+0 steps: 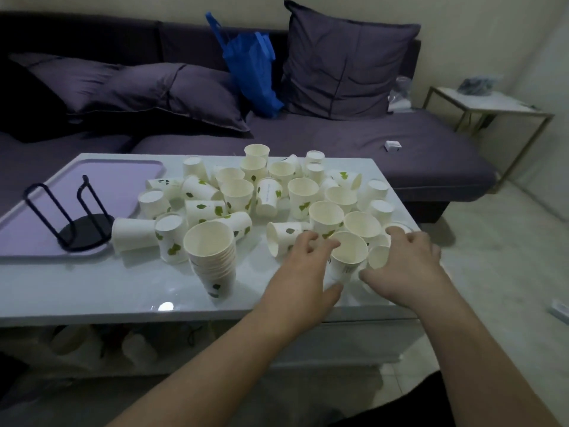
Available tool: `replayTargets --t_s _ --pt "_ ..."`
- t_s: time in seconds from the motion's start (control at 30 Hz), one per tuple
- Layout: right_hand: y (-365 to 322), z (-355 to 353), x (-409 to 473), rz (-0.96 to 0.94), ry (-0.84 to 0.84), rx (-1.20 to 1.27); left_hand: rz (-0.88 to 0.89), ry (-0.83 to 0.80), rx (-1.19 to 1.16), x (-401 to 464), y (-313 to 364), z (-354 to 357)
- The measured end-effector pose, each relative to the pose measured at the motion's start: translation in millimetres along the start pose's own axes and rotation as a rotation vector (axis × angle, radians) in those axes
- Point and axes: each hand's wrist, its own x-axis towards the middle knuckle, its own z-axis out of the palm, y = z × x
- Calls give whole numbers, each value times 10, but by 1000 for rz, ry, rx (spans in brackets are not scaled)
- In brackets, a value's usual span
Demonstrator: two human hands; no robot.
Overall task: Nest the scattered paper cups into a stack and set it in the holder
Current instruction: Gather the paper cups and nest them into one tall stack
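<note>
Paper cups (268,195), white with green leaf prints, lie scattered over the middle and right of a glossy pale table (123,288); some stand upright, some are upside down, and several lie on their sides. Lower centre of the frame, just left of the hands, a nested stack (212,257) of cups stands upright on the table, apart from the black wire holder (81,220). The holder sits at the left of the frame on a lilac tray (37,223), and no cup is in it; one cup on its side lies just beside its round base.

Both bare forearms reach in from the bottom edge. The left hand (304,260) closes around an upright cup (349,254) at the near right of the pile, its fingers curled over the cup's left rim and its thumb stretched along the table below the cup. The right hand (406,260) lies just to the right of that cup, fingers bent over the neighbouring cups and thumb pointing left near the cup's base; whether it actually grips one I cannot tell.

Across the upper frame runs a dark purple sofa (338,134) with pillows (345,60) and a blue bag (252,66) leaning against it. A small side table (480,100) stands at the upper right.
</note>
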Motion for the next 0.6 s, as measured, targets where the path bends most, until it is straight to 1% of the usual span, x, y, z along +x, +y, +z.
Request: replayTargets --t_s 0.07,0.13,0.27,0.4,0.5,0.6 --pt "53 38 48 9 -65 -12 -46 -32 -10 105 -1 154" --pt "97 57 91 12 -79 0 -82 -26 -25 185 -9 267" --pt "150 41 127 -32 -40 41 -71 60 -13 235 3 340" --pt "140 -48 97 -50 -2 88 -38 94 -34 107 53 127" --pt "64 -120 37 -135 63 271 18 191 -58 -47 129 -223" --pt "-82 -106 -51 -327 76 554 88 355 -54 -180 151 -672"
